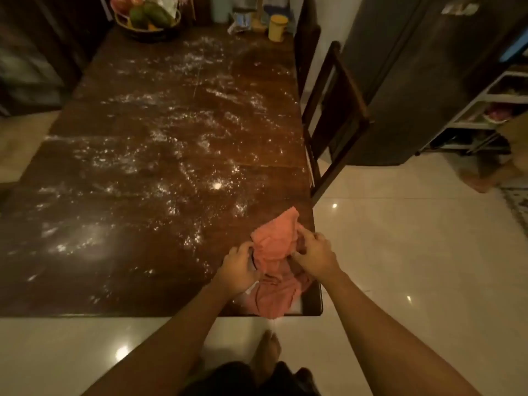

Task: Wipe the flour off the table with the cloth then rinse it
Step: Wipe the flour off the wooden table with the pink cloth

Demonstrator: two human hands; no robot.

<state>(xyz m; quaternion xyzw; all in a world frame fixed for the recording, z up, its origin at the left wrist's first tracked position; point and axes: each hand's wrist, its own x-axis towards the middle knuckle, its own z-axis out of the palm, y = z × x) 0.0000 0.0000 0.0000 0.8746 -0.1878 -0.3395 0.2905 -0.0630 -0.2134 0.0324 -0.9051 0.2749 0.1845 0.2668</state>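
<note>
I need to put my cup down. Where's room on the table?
Between the fruit basket, the yellow mug and the cloth, the table holds only flour. Crowded: the far end, and the near right corner where the left hand and right hand grip it.

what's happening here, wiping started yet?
Not yet, it seems. A person stands at the near right corner of the dark wooden table, with the left hand and right hand both gripping a crumpled pink cloth that rests on the corner. White flour lies scattered across most of the tabletop.
</note>
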